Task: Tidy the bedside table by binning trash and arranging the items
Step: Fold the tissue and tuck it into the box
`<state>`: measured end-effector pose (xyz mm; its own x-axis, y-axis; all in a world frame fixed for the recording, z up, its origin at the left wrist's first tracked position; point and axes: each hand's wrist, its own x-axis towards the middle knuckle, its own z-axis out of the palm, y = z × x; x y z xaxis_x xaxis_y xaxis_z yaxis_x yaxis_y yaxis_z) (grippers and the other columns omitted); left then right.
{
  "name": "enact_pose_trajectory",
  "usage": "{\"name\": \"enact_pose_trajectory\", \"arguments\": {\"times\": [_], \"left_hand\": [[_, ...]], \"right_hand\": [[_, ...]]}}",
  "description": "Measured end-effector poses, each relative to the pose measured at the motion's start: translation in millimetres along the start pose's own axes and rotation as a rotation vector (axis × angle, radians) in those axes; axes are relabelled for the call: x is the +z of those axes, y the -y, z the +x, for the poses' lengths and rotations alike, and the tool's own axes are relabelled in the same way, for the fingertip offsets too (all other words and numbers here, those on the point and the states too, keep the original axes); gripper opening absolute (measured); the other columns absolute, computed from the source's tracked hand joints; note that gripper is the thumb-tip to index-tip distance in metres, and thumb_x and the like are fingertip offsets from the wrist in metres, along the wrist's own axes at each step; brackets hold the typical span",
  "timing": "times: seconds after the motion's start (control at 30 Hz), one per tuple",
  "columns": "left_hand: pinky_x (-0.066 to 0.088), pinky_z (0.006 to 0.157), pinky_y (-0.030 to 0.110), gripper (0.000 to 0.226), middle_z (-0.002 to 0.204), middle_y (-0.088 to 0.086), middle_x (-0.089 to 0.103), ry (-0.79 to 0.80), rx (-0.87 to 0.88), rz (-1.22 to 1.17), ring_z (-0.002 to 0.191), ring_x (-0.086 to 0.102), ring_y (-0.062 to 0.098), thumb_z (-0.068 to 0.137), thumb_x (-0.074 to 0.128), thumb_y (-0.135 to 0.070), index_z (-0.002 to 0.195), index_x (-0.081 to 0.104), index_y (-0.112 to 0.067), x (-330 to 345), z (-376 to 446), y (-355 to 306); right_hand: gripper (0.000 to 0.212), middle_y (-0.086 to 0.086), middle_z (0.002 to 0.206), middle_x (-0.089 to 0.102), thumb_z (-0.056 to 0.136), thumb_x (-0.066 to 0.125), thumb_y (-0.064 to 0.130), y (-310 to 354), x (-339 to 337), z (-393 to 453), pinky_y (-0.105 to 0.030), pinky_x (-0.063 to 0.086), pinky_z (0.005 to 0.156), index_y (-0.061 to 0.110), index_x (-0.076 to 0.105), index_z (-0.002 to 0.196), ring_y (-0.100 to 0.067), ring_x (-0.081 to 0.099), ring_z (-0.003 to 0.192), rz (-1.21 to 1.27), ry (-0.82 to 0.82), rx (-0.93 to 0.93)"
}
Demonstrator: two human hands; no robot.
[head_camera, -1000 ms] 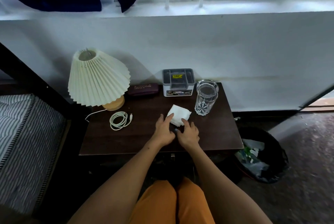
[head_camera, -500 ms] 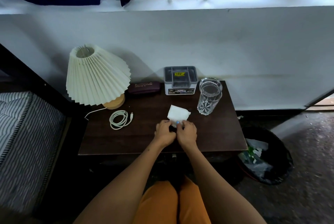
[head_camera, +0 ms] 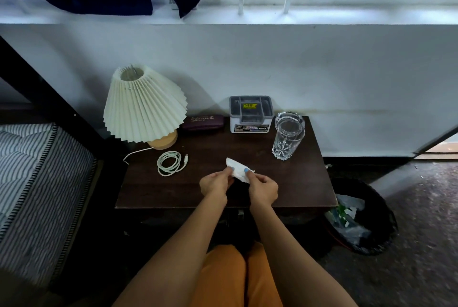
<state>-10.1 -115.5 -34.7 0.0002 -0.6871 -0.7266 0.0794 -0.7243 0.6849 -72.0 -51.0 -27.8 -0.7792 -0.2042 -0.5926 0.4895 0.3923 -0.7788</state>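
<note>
A white tissue [head_camera: 237, 168] is pinched between both my hands just above the middle of the dark bedside table [head_camera: 292, 190]. My left hand [head_camera: 215, 183] grips its left edge and my right hand [head_camera: 263, 185] holds its right edge with thumb on top. On the table stand a clear glass [head_camera: 287, 138] at the right, a grey organiser box [head_camera: 250, 114] at the back, a purple glasses case [head_camera: 203, 122] beside it, a pleated lamp [head_camera: 143, 106] at the left and a coiled white cable [head_camera: 171, 163].
A black bin [head_camera: 371, 222] lined with a bag and holding trash stands on the floor right of the table. A striped mattress [head_camera: 32, 183] lies at the left. The white wall runs behind the table.
The tissue lay flat on the table under my fingers; both hands have now gathered it and lifted its near edge, folding it smaller.
</note>
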Motion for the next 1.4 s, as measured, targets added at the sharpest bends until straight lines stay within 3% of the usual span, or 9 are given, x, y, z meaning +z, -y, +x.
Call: {"name": "enact_pose_trajectory", "arguments": {"times": [0.27, 0.43, 0.53, 0.67, 0.9, 1.07, 1.13, 1.23, 1.4], "left_hand": [[0.058, 0.076, 0.035, 0.019, 0.071, 0.014, 0.068, 0.073, 0.039, -0.020, 0.069, 0.067, 0.024, 0.070, 0.075, -0.001, 0.060, 0.059, -0.004, -14, -21, -10], [0.057, 0.073, 0.038, 0.013, 0.075, 0.013, 0.065, 0.145, 0.071, -0.048, 0.068, 0.064, 0.022, 0.076, 0.069, -0.003, 0.073, 0.057, -0.005, -29, -40, -17], [0.058, 0.068, 0.035, 0.024, 0.092, 0.014, 0.069, 0.209, 0.043, -0.082, 0.086, 0.068, 0.027, 0.078, 0.070, -0.013, 0.096, 0.056, -0.006, -38, -51, -26], [0.056, 0.083, 0.042, 0.040, 0.106, 0.017, 0.066, 0.218, 0.076, -0.026, 0.094, 0.065, 0.028, 0.075, 0.072, -0.006, 0.112, 0.056, -0.005, -45, -66, -36], [0.054, 0.086, 0.042, 0.034, 0.110, 0.027, 0.065, 0.179, 0.178, -0.082, 0.088, 0.063, 0.031, 0.072, 0.070, 0.010, 0.101, 0.059, -0.003, -52, -94, -46], [0.055, 0.066, 0.037, 0.028, 0.110, 0.027, 0.065, 0.159, 0.197, -0.042, 0.084, 0.061, 0.029, 0.076, 0.065, 0.010, 0.102, 0.061, 0.000, -61, -109, -44], [0.054, 0.054, 0.032, 0.031, 0.110, 0.026, 0.064, 0.143, 0.208, -0.027, 0.083, 0.060, 0.028, 0.077, 0.064, 0.011, 0.107, 0.060, 0.003, -63, -111, -44], [0.057, 0.070, 0.037, 0.035, 0.105, 0.024, 0.066, 0.082, 0.215, 0.007, 0.080, 0.060, 0.027, 0.076, 0.063, 0.010, 0.109, 0.059, 0.000, -65, -110, -47], [0.045, 0.050, 0.027, 0.025, 0.065, 0.007, 0.054, 0.052, 0.223, 0.040, 0.053, 0.051, 0.014, 0.083, 0.055, 0.003, 0.106, 0.054, -0.006, -66, -105, -48]], "right_hand": [[0.066, -0.013, 0.115, 0.060, 0.079, 0.069, 0.044, 25, 3, -27, -0.036, 0.051, 0.071, 0.007, 0.049, 0.130, -0.026, 0.061, 0.086, 0.400, 0.479, 0.435], [0.019, -0.024, 0.103, 0.066, 0.076, 0.065, -0.007, 36, -1, -49, -0.040, 0.055, 0.064, -0.004, 0.054, 0.091, -0.030, 0.063, 0.070, 0.346, 0.295, 0.276], [0.021, -0.016, 0.082, 0.064, 0.072, 0.060, -0.005, 39, -7, -62, -0.036, 0.054, 0.062, 0.001, 0.056, 0.092, -0.027, 0.062, 0.066, 0.301, 0.285, 0.194], [0.025, -0.018, 0.095, 0.065, 0.069, 0.057, -0.002, 43, -13, -77, -0.039, 0.056, 0.073, 0.002, 0.061, 0.093, -0.032, 0.064, 0.082, 0.228, 0.271, 0.093], [0.022, -0.013, 0.078, 0.062, 0.073, 0.073, 0.006, 50, -27, -110, -0.024, 0.049, 0.043, 0.006, 0.053, 0.080, -0.021, 0.061, 0.063, 0.194, 0.408, 0.088], [0.017, -0.023, 0.102, 0.062, 0.079, 0.066, -0.008, 45, -35, -121, -0.018, 0.047, 0.034, -0.003, 0.060, 0.094, -0.023, 0.059, 0.066, 0.192, 0.394, 0.068], [0.018, -0.026, 0.112, 0.063, 0.080, 0.065, -0.009, 44, -36, -124, -0.022, 0.052, 0.038, -0.003, 0.061, 0.097, -0.027, 0.061, 0.069, 0.173, 0.378, 0.048], [0.032, -0.026, 0.115, 0.060, 0.079, 0.065, -0.010, 41, -38, -120, -0.036, 0.058, 0.057, -0.006, 0.059, 0.110, -0.036, 0.064, 0.087, 0.172, 0.294, 0.016], [0.020, -0.017, 0.110, 0.061, 0.076, 0.069, -0.002, 32, -47, -98, -0.040, 0.059, 0.076, 0.010, 0.059, 0.088, -0.036, 0.067, 0.093, -0.120, 0.062, -0.139]]}}
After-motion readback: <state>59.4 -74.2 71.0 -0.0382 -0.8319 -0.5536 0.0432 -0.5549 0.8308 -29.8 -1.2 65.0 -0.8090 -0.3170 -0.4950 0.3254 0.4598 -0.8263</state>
